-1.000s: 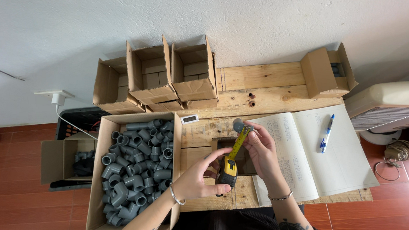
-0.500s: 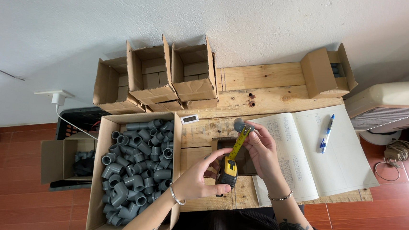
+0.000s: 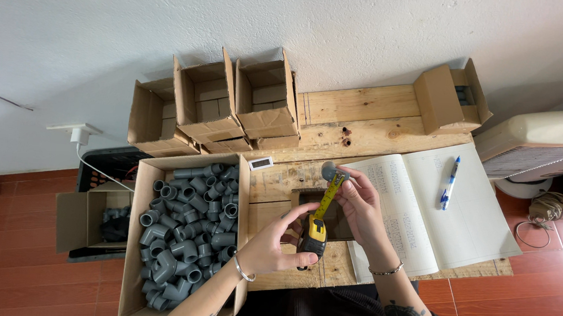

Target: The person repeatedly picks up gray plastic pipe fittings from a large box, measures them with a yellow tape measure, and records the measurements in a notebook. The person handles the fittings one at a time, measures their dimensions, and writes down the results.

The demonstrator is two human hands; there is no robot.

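Little has shifted since the earlier frame: both hands hold their positions. Left hand (image 3: 280,242) is closed around the yellow-and-black tape measure case (image 3: 316,235). Right hand (image 3: 357,206), just above and beside it, pinches the extended yellow blade against a small grey plastic pipe fitting (image 3: 329,171) at its fingertips. Left of both hands stands a cardboard box of grey pipe elbows (image 3: 187,227).
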